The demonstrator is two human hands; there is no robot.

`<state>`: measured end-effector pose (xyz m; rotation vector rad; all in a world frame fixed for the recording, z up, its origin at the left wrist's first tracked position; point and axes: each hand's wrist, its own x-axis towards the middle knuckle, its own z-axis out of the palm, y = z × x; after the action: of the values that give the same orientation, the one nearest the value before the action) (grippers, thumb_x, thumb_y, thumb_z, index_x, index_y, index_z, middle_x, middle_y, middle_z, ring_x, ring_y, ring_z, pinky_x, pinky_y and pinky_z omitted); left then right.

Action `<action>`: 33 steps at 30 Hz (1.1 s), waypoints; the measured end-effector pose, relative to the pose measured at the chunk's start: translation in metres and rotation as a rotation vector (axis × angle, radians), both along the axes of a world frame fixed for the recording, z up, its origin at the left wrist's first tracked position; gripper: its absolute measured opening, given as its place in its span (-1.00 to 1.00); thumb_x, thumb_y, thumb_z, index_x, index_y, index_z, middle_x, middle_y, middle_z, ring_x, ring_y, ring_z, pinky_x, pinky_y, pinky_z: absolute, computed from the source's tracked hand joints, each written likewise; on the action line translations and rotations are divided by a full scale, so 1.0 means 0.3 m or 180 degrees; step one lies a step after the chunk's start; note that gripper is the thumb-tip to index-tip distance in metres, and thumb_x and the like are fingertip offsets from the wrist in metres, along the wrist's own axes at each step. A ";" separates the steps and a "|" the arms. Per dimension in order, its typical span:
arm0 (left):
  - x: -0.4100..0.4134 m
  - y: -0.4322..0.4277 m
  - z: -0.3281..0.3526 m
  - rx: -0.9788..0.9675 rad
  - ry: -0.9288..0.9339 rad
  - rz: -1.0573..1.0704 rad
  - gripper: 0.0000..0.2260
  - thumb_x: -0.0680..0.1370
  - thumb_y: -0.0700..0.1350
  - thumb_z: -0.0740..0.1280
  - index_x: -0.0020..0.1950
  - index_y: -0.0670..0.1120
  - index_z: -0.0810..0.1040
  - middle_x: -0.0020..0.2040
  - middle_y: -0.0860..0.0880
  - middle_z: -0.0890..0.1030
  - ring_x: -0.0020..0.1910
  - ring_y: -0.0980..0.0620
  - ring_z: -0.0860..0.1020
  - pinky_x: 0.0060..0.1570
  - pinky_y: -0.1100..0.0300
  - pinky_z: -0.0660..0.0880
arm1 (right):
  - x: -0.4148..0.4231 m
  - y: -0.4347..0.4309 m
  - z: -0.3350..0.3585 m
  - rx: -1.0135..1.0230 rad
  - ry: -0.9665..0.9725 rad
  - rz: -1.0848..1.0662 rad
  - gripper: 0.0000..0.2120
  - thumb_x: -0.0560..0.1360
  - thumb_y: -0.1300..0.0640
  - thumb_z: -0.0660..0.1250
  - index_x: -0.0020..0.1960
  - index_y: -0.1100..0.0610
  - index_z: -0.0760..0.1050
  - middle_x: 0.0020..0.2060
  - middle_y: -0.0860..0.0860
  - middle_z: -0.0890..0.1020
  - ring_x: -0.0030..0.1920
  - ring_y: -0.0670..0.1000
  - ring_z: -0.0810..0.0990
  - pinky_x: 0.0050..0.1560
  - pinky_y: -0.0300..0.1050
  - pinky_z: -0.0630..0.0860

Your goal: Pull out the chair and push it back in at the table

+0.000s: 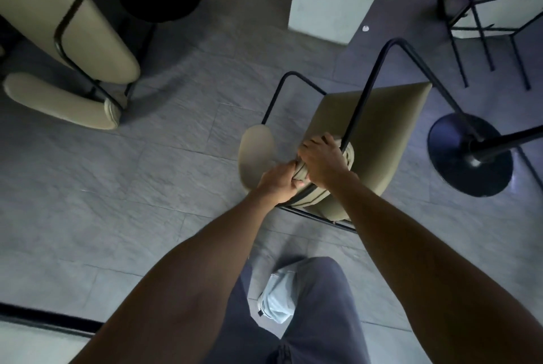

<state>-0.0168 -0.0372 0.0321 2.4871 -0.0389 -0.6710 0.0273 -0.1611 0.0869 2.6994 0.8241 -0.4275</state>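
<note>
Chair (pixel 367 134): I see it standing clear of the table base (pixel 470 155) — just left of it, seat open to view, so I judge it pulled out.
Why the backrest: I'd say the top of the back gives leverage for dragging and steering (both arms reach forward to it).
Left hand (pixel 277 183): curled closed around the backrest's top edge, farther from the base.
Right hand (pixel 323 159): fingers wrapped over the same padded edge — touching the black frame tube, nearer the base.
</note>
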 end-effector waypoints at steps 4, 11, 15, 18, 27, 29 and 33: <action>-0.002 -0.051 0.211 0.0292 -0.0161 -0.0505 -0.65 0.57 0.06 0.34 0.29 -0.09 0.50 0.12 -0.14 0.64 0.10 -0.19 0.61 0.01 0.07 0.50 | -0.051 -0.079 0.160 0.0218 0.0013 -0.0418 -0.56 0.38 0.04 0.51 0.21 0.08 0.51 0.17 0.01 0.58 0.27 0.09 0.45 0.43 0.07 0.20; -0.035 -0.276 0.444 0.0578 -0.0401 -0.1378 -0.68 0.58 0.01 0.36 0.27 -0.11 0.50 0.08 -0.18 0.65 0.06 -0.22 0.62 -0.02 0.06 0.50 | -0.178 -0.317 0.319 0.0450 -0.0025 -0.1177 -0.61 0.38 0.15 0.49 0.18 0.10 0.51 0.15 0.04 0.58 0.23 0.11 0.47 0.44 0.05 0.21; -0.100 -0.446 0.458 0.0216 -0.0436 -0.1511 -0.58 0.57 0.10 0.37 0.33 -0.11 0.47 0.12 -0.17 0.63 0.09 -0.21 0.60 0.02 0.04 0.48 | -0.269 -0.493 0.364 0.0228 0.0043 -0.1453 -0.60 0.41 0.12 0.46 0.23 0.03 0.51 0.19 0.02 0.56 0.27 0.10 0.44 0.47 0.10 0.16; -0.131 -0.536 0.447 -0.0247 0.0004 -0.1527 -0.54 0.53 0.08 0.41 0.36 -0.06 0.43 0.21 -0.09 0.60 0.15 -0.15 0.57 0.13 0.04 0.48 | -0.333 -0.581 0.403 -0.0095 0.0234 -0.1713 -0.61 0.48 0.10 0.40 0.30 -0.01 0.50 0.31 0.07 0.45 0.37 0.13 0.35 0.50 0.27 0.06; -0.252 -0.682 0.357 -0.0495 0.0216 -0.2347 -0.53 0.54 -0.23 0.33 0.44 -0.09 0.35 0.31 -0.12 0.49 0.25 -0.16 0.50 0.21 -0.02 0.45 | -0.531 -0.679 0.377 -0.0830 0.0449 -0.2024 -0.66 0.60 -0.03 0.19 0.29 0.05 0.55 0.21 0.05 0.62 0.37 0.20 0.39 0.52 0.26 -0.03; -0.243 -0.676 0.333 -0.0393 0.0286 -0.2527 -0.48 0.54 -0.21 0.34 0.48 -0.04 0.32 0.33 -0.11 0.49 0.26 -0.15 0.51 0.23 -0.04 0.45 | -0.553 -0.694 0.361 -0.0784 0.0512 -0.2187 -0.67 0.60 -0.01 0.19 0.28 0.06 0.54 0.18 0.04 0.64 0.33 0.20 0.42 0.51 0.28 -0.01; -0.217 -0.636 0.276 0.0283 -0.0231 -0.3008 -0.53 0.55 -0.15 0.34 0.44 0.05 0.36 0.23 -0.05 0.57 0.16 -0.14 0.58 0.16 -0.04 0.49 | -0.574 -0.745 0.345 -0.0815 0.0719 -0.2346 -0.72 0.60 0.04 0.22 0.26 0.04 0.53 0.10 0.02 0.66 0.28 0.20 0.48 0.45 0.43 -0.01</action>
<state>-0.0818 -0.2279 0.1148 2.4862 -1.2865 -0.9414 -0.1448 -0.3846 0.1905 2.6465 -0.2160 -0.9289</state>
